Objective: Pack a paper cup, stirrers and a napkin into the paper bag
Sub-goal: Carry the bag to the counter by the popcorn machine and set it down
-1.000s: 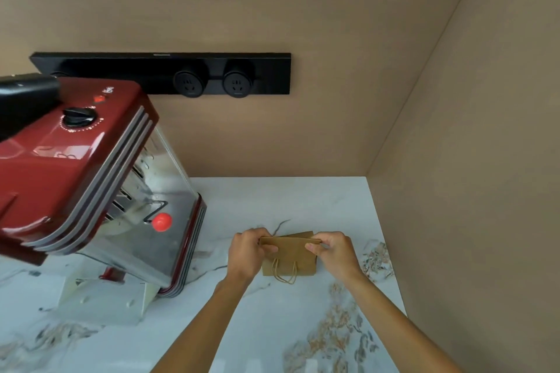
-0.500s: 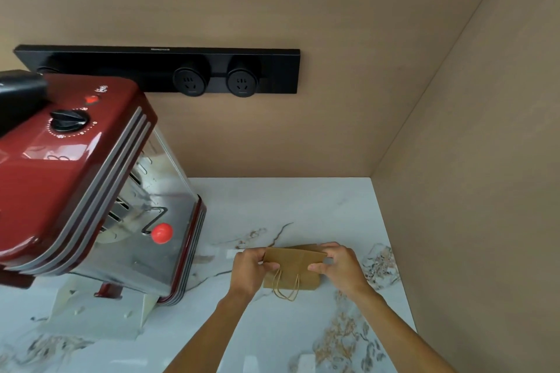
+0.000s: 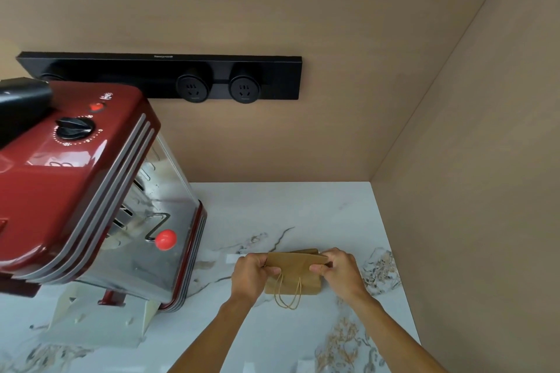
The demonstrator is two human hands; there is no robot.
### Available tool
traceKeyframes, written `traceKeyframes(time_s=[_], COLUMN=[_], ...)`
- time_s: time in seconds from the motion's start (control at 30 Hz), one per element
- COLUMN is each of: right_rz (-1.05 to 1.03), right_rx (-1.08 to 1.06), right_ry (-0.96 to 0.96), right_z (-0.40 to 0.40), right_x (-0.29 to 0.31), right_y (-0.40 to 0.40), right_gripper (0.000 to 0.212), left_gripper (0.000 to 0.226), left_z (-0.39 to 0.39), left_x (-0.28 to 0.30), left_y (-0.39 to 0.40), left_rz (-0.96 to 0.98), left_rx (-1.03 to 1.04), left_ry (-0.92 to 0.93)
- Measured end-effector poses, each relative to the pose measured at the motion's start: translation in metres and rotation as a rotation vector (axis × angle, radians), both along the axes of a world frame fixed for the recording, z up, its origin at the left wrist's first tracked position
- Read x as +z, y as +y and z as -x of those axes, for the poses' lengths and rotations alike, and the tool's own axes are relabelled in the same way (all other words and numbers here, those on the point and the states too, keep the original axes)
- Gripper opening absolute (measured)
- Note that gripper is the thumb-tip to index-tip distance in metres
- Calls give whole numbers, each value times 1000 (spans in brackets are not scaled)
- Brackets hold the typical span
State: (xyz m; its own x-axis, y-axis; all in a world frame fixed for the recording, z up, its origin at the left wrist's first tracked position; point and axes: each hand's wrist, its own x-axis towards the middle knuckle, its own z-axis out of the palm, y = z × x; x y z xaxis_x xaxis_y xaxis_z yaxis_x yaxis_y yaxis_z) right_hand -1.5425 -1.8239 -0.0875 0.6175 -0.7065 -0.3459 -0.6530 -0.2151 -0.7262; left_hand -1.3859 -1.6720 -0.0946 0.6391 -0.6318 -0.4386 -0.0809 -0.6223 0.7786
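Left hand (image 3: 250,277) and right hand (image 3: 341,271) both pinch the top corners of the paper bag (image 3: 292,274), fingers closed on it. Bag sits on marble counter (image 3: 303,209), handles dangling toward the person, just right of red machine (image 3: 75,191).

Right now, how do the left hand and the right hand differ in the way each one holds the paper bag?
The left hand is curled into a fist around the left top corner of the paper bag; the right hand pinches the right top edge with its thumb pressed on the front face. The left hand's knuckles hide its fingertips, while the right hand's thumb is in plain sight. Both grip the bag's upper edge, above the marble counter.
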Motion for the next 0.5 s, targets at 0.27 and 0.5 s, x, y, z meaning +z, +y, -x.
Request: traceKeyframes(time_s=[0.27, 0.5], right_rz=[-83, 172], right_rx=[185, 239], right_ry=[70, 183], right_z=[-2, -5], right_x=[34, 48], right_y=[-17, 0], right_gripper=[12, 39], left_gripper=[31, 13], left_z=[-7, 5], left_x=[37, 53], left_y=[-12, -17], left_rz=[-9, -18], left_rx=[-175, -204], left_ry=[-100, -290])
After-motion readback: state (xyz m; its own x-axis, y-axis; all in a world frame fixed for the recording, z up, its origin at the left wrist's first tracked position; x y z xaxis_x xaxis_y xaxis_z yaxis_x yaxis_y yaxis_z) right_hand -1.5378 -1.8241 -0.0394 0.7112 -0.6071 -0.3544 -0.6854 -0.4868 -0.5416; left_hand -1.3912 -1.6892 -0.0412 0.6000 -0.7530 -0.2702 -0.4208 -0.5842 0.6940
